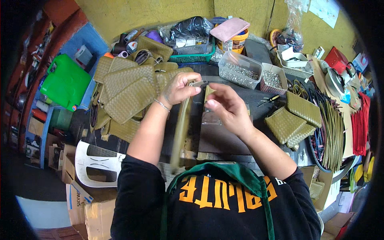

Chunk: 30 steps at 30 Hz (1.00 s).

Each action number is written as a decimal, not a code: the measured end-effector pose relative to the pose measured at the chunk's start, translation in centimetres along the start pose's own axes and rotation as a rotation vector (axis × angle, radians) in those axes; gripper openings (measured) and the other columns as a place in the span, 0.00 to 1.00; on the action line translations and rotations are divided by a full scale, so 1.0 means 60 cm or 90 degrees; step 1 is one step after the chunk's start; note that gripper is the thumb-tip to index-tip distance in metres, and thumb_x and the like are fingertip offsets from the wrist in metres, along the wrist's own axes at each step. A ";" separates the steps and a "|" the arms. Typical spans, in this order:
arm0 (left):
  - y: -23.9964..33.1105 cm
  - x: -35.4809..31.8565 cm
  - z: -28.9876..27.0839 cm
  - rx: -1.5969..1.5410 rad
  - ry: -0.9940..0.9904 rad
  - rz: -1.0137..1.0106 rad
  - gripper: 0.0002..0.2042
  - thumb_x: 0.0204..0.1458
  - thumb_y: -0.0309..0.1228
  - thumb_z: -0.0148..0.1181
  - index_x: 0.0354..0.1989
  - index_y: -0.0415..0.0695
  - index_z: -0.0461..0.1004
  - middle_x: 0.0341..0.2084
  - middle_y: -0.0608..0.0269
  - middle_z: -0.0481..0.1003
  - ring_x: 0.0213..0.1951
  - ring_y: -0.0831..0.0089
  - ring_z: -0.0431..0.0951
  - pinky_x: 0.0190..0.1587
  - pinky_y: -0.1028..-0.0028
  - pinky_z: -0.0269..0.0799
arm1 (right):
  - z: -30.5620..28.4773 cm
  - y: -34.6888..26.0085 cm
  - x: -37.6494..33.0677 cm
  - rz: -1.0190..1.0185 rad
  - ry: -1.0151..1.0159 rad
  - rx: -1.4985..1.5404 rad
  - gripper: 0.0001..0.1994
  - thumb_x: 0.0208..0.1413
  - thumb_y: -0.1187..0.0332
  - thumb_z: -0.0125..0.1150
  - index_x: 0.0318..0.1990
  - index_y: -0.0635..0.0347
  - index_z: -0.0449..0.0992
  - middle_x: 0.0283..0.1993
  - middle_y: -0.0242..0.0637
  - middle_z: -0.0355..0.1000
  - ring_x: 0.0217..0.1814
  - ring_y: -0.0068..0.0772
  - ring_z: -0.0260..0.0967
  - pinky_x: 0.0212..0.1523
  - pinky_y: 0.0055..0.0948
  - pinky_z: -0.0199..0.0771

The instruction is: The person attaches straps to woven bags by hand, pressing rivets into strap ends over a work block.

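Observation:
My left hand (181, 89) is closed on the top end of an olive pouch (182, 128), which hangs almost edge-on and is blurred along its length. A small greyish tab (199, 83) sticks out between the thumb and fingers, toward my right hand. Just right of it, my right hand (229, 109) hovers with bent fingers and the thumb apart from them; nothing shows in its grasp. A dark flat board (224, 138) lies on the table beneath it. To the left spreads a heap of similar olive woven pouches (126, 94).
At right lie more woven pouches (286, 124) and a bundle of olive straps (333, 134). A clear tub (240, 70) and a smaller basket (273, 78) hold metal bits at the back, near a green basket (196, 57). A white chair (96, 165) stands at left.

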State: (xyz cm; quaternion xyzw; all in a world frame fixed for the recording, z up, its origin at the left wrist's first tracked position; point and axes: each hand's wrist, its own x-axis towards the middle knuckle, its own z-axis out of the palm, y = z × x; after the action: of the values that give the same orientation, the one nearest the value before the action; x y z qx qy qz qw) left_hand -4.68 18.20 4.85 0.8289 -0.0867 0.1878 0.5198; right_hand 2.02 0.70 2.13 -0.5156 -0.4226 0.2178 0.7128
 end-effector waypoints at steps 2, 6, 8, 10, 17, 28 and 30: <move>0.010 0.003 -0.014 0.086 -0.140 0.048 0.07 0.39 0.30 0.51 0.21 0.40 0.64 0.14 0.71 0.59 0.20 0.84 0.58 0.24 0.82 0.57 | 0.017 -0.012 0.014 0.035 -0.041 0.113 0.15 0.47 0.73 0.55 0.43 0.65 0.64 0.31 0.32 0.64 0.32 0.17 0.62 0.35 0.16 0.64; 0.023 -0.035 0.018 0.028 -0.168 -0.067 0.15 0.37 0.39 0.54 0.23 0.37 0.67 0.18 0.65 0.65 0.23 0.77 0.63 0.28 0.77 0.59 | 0.005 -0.015 0.005 0.022 -0.097 -0.016 0.10 0.45 0.74 0.56 0.36 0.64 0.67 0.29 0.31 0.65 0.30 0.17 0.62 0.31 0.18 0.64; 0.020 -0.057 0.039 -0.067 -0.228 -0.160 0.14 0.38 0.35 0.54 0.28 0.35 0.67 0.23 0.66 0.67 0.27 0.80 0.64 0.30 0.80 0.60 | -0.010 -0.009 -0.010 -0.005 -0.098 -0.106 0.06 0.45 0.74 0.56 0.31 0.63 0.69 0.26 0.31 0.65 0.29 0.18 0.63 0.28 0.19 0.64; 0.022 -0.083 0.072 -0.133 -0.219 -0.225 0.14 0.37 0.33 0.54 0.31 0.35 0.67 0.24 0.66 0.67 0.27 0.80 0.64 0.30 0.80 0.60 | -0.025 -0.017 -0.023 -0.121 -0.189 -0.302 0.04 0.45 0.73 0.56 0.26 0.64 0.69 0.24 0.31 0.66 0.30 0.19 0.64 0.26 0.20 0.64; 0.050 -0.116 0.152 -0.218 -0.045 -0.184 0.10 0.43 0.29 0.54 0.32 0.36 0.67 0.27 0.60 0.70 0.30 0.73 0.70 0.34 0.76 0.64 | -0.049 -0.011 -0.055 0.228 -0.136 -0.082 0.09 0.47 0.70 0.55 0.21 0.66 0.68 0.18 0.32 0.67 0.20 0.16 0.63 0.21 0.19 0.62; 0.032 -0.130 0.173 -0.221 -0.182 -0.235 0.12 0.51 0.30 0.41 0.22 0.36 0.68 0.20 0.60 0.69 0.24 0.73 0.69 0.29 0.77 0.63 | -0.235 -0.119 -0.088 -0.062 0.181 -0.591 0.10 0.37 0.67 0.62 0.25 0.62 0.71 0.23 0.37 0.67 0.26 0.32 0.65 0.27 0.28 0.64; 0.038 -0.129 0.179 -0.245 -0.190 -0.208 0.12 0.52 0.29 0.40 0.22 0.36 0.68 0.20 0.61 0.68 0.24 0.74 0.68 0.30 0.77 0.63 | -0.383 -0.142 -0.122 -0.052 0.549 -0.542 0.05 0.43 0.70 0.58 0.25 0.62 0.73 0.23 0.31 0.68 0.23 0.22 0.62 0.25 0.21 0.62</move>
State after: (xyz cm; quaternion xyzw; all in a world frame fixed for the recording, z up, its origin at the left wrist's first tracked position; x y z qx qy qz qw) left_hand -10.18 7.21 -0.55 0.7363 -0.0621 -0.0423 0.6724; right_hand 15.96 -20.65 4.64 -0.7803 -0.1649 -0.2266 0.5590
